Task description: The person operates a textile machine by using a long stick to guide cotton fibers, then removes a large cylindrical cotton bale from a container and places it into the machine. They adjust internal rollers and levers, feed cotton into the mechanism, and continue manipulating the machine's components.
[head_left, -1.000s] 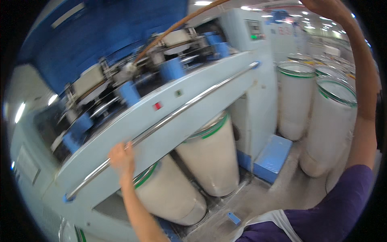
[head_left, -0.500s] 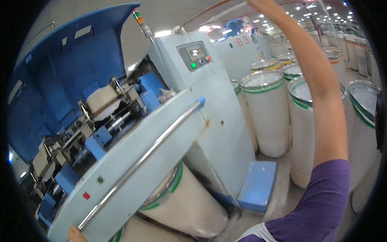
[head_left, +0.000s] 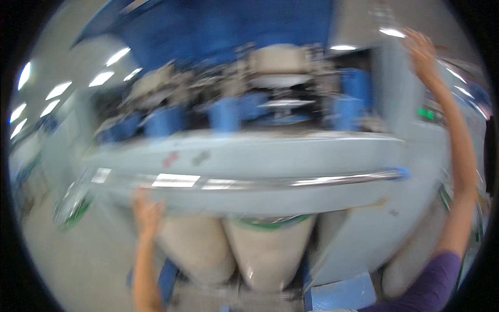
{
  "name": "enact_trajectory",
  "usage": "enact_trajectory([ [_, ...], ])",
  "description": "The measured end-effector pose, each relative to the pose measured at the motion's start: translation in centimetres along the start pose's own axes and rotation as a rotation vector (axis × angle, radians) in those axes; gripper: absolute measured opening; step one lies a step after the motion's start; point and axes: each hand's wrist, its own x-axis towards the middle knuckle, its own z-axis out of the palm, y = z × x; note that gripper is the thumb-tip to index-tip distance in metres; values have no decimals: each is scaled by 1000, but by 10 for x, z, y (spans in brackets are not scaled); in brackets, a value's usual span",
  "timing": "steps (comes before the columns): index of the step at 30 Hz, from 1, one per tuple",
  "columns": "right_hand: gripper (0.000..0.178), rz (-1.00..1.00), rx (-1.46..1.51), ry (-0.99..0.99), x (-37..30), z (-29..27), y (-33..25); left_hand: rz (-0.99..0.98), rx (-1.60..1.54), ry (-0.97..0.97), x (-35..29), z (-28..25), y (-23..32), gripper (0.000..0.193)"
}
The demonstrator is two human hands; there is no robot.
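Motion smears the whole view. My left hand point(head_left: 147, 210) is at the long chrome rail point(head_left: 249, 184) along the front of the pale blue-grey machine point(head_left: 280, 156); its fingertips reach the rail's lower edge, but blur hides whether they grip it. High on the right, my right hand point(head_left: 422, 54) is raised beside the top of the machine's control cabinet point(head_left: 397, 99). Its fingers look stretched out with nothing in them, and I cannot tell whether they touch the cabinet. Above the machine bed stands a raised blue cover point(head_left: 234, 31).
Under the front panel stand two cream cans, one point(head_left: 197, 249) left of the other point(head_left: 273, 255), which has a green band. A blue step point(head_left: 343, 294) sits at the cabinet's foot. Rollers and blue blocks point(head_left: 224, 114) line the bed. Another can point(head_left: 416, 260) is at right.
My view has swung left and levelled, so the machine now faces me squarely. My left hand shows farther into view at the rail. My right arm stays raised, its hand now fully visible.
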Motion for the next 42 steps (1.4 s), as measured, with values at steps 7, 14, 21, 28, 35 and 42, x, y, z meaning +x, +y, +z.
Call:
enact_trajectory([
  [7, 17, -880, 1390, -380, -208, -209, -288, -257, -582, -279, -210, -205, 131, 66],
  [14, 21, -1356, 1530, -831, -305, -450, -487, -123, -834, 255, -260, -556, 103, 52],
  [21, 16, -1396, 2203, -162, -259, -753, -589, -111, -425, 242, -312, -734, 110, 56],
  [28, 31, -1900, 2289, 356, -202, -1024, -628, -417, 470, 596, -397, -795, 144, 36],
  [35, 28, -2233, 2644, 793, -188, -1345, -495, -1169, 1271, 1095, -515, -837, 217, 46],
  [42, 43, -2481, 3142, 623, -178, -1605, -222, -1464, 2043, 500, -634, -953, 256, 40],
])
